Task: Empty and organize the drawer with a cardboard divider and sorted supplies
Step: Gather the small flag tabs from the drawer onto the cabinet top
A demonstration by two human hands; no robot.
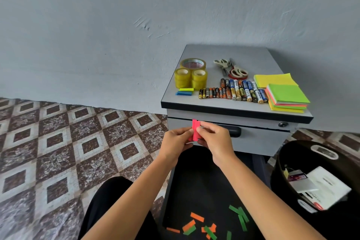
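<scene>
Pink flag strips (195,130) pinched btwn both hands, in air before drawer front (263,138).
Small neon-pink stack, thin, rectangular. L hand (176,142) & R hand (214,138) each grip it w/ curled fingertips, just below front edge of cabinet top (229,54). Grey wall (116,25), patterned tile floor (58,142). Long axis upright, top end toward that edge.

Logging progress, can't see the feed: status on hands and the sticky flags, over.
Left hand and right hand both pinching the pink flags, before the shut drawer. Orange and green flags loose on the black surface below. Nothing blocking.
</scene>
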